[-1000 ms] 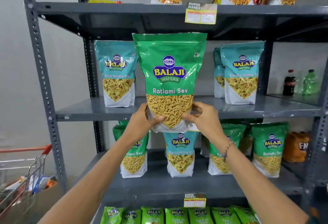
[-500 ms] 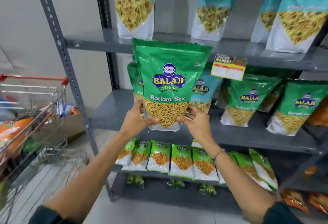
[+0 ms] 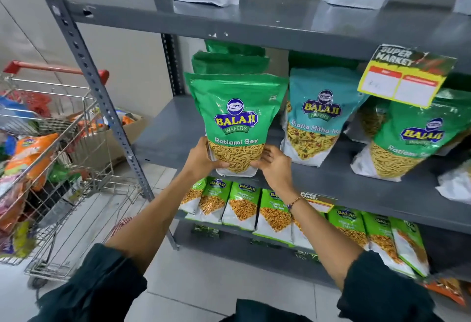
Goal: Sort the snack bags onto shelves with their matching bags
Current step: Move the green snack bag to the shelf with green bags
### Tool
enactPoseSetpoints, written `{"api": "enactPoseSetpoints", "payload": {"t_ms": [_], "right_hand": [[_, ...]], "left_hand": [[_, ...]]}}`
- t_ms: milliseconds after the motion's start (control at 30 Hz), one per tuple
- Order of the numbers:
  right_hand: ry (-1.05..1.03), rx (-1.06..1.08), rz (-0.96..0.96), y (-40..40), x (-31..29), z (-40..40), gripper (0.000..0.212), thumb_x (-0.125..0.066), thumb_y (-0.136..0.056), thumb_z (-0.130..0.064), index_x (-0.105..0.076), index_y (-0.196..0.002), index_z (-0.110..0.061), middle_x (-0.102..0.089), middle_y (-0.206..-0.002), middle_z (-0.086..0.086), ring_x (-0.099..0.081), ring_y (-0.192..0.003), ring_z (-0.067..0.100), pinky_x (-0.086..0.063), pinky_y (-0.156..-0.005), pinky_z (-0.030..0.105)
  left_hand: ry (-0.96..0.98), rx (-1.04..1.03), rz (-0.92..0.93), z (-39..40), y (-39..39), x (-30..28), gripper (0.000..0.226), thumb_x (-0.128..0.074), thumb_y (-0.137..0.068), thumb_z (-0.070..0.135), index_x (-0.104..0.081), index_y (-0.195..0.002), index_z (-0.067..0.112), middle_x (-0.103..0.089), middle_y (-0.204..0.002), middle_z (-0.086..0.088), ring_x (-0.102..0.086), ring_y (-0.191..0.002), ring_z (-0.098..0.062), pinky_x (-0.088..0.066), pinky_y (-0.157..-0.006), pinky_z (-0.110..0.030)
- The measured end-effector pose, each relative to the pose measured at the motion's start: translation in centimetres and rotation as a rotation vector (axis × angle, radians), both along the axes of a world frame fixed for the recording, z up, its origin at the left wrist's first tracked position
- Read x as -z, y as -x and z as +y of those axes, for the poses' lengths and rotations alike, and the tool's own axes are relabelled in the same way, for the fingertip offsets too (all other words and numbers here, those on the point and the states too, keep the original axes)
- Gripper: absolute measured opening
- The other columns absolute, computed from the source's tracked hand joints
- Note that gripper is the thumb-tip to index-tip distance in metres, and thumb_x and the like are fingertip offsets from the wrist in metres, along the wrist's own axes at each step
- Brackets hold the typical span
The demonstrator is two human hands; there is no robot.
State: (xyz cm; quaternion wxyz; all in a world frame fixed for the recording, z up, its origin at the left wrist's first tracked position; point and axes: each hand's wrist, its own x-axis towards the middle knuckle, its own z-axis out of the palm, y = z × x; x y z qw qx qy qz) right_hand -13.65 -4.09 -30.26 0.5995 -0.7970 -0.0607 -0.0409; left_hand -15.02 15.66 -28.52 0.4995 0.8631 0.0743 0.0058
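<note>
A green Ratlami Sev bag (image 3: 235, 107) stands upright at the front left of the middle grey shelf (image 3: 331, 181). My left hand (image 3: 201, 158) grips its lower left corner and my right hand (image 3: 274, 162) its lower right corner. Two more green bags (image 3: 229, 60) stand right behind it. To its right a teal Khatta Mitha bag (image 3: 318, 115) stands, and further right another green Ratlami Sev bag (image 3: 405, 140) leans.
A red-handled shopping cart (image 3: 51, 143) full of mixed snack bags stands on the floor to the left, beside a cardboard box (image 3: 122, 138). Small light-green bags (image 3: 244, 207) line the shelf below. A yellow price tag (image 3: 402, 77) hangs from the upper shelf (image 3: 280, 21).
The green bag came down from in front of the higher shelf to the middle shelf, in front of matching green bags. My view dropped and moved closer. Both hands kept their grip.
</note>
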Motion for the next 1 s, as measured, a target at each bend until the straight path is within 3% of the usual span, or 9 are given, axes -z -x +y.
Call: {"api": "enactPoseSetpoints", "payload": {"t_ms": [133, 400, 567, 667, 733, 800, 867, 933, 1000], "right_hand": [[0.009, 0.011, 0.003, -2.7, 1.0, 0.2, 0.048, -0.077, -0.066, -0.003, -0.058, -0.110, -0.005, -0.065, -0.093, -0.001, -0.061, -0.083, -0.002, -0.050, -0.073, 0.006], [0.019, 0.022, -0.006, -4.7, 2.9, -0.2, 0.044, -0.078, -0.067, -0.006, -0.056, -0.104, -0.004, -0.066, -0.093, 0.001, -0.063, -0.081, 0.003, -0.052, -0.072, 0.010], [-0.003, 0.018, -0.009, -4.9, 3.3, -0.2, 0.043, -0.078, -0.067, -0.005, -0.054, -0.103, -0.005, -0.067, -0.100, 0.008, -0.064, -0.086, 0.012, -0.054, -0.075, 0.015], [0.002, -0.024, 0.006, -4.7, 3.1, -0.4, 0.048, -0.076, -0.069, -0.005, -0.050, -0.109, -0.004, -0.062, -0.105, 0.004, -0.061, -0.091, 0.010, -0.051, -0.078, 0.009], [0.036, -0.057, 0.022, -4.6, 3.1, -0.8, 0.053, -0.075, -0.071, -0.006, -0.047, -0.116, -0.004, -0.059, -0.110, 0.002, -0.059, -0.097, 0.010, -0.048, -0.083, 0.010], [0.088, -0.066, 0.032, -4.4, 3.1, -1.5, 0.053, -0.072, -0.073, -0.003, -0.047, -0.119, -0.004, -0.059, -0.114, 0.005, -0.058, -0.103, 0.013, -0.046, -0.091, 0.020], [0.137, -0.013, 0.037, -4.1, 3.5, -2.6, 0.043, -0.069, -0.076, -0.002, -0.053, -0.116, -0.004, -0.063, -0.114, 0.012, -0.060, -0.103, 0.019, -0.047, -0.093, 0.026], [0.168, 0.094, 0.012, -3.6, 3.6, -4.1, 0.030, -0.070, -0.076, -0.004, -0.061, -0.105, -0.004, -0.068, -0.103, 0.013, -0.065, -0.093, 0.020, -0.051, -0.086, 0.018], [0.161, 0.208, -0.028, -3.2, 3.6, -5.8, 0.017, -0.070, -0.077, -0.007, -0.065, -0.093, -0.006, -0.070, -0.089, 0.009, -0.067, -0.082, 0.019, -0.049, -0.074, 0.008]], "left_hand": [[0.003, 0.008, 0.025, 0.6, -3.1, 0.8, 0.082, -0.087, -0.059, 0.023, -0.040, -0.127, 0.016, -0.059, -0.129, -0.006, -0.054, -0.117, -0.026, -0.046, -0.098, -0.048], [0.028, 0.052, 0.056, 0.4, -5.3, 1.6, 0.079, -0.086, -0.061, 0.019, -0.040, -0.125, 0.014, -0.058, -0.128, -0.006, -0.054, -0.113, -0.021, -0.046, -0.100, -0.042], [0.068, 0.076, 0.070, 0.5, -5.1, 1.6, 0.081, -0.084, -0.064, 0.018, -0.038, -0.130, 0.013, -0.053, -0.137, -0.010, -0.048, -0.128, -0.028, -0.040, -0.106, -0.044], [0.002, 0.081, 0.091, 0.4, -4.7, 1.7, 0.081, -0.081, -0.069, 0.022, -0.034, -0.134, 0.011, -0.050, -0.140, -0.011, -0.045, -0.131, -0.031, -0.037, -0.107, -0.045], [-0.128, -0.016, 0.094, 0.0, -4.2, 2.1, 0.071, -0.079, -0.071, 0.025, -0.038, -0.126, 0.007, -0.052, -0.131, -0.015, -0.050, -0.121, -0.032, -0.043, -0.097, -0.044], [-0.271, -0.104, 0.084, -0.8, -3.2, 2.6, 0.041, -0.072, -0.078, 0.030, -0.046, -0.099, 0.008, -0.059, -0.101, -0.016, -0.060, -0.097, -0.035, -0.046, -0.074, -0.039], [-0.344, -0.054, 0.063, -2.4, -2.1, 3.0, 0.030, -0.059, -0.085, 0.034, -0.046, -0.076, 0.009, -0.062, -0.076, -0.016, -0.065, -0.080, -0.039, -0.042, -0.061, -0.033], [-0.332, 0.113, 0.039, -5.1, -1.2, 3.0, 0.033, -0.053, -0.087, 0.033, -0.053, -0.073, 0.004, -0.067, -0.076, -0.021, -0.064, -0.073, -0.037, -0.044, -0.060, -0.034], [-0.270, 0.330, -0.025, -8.4, -0.7, 2.5, 0.026, -0.057, -0.088, 0.026, -0.063, -0.087, 0.000, -0.070, -0.089, -0.020, -0.064, -0.077, -0.029, -0.053, -0.071, -0.038]]}}
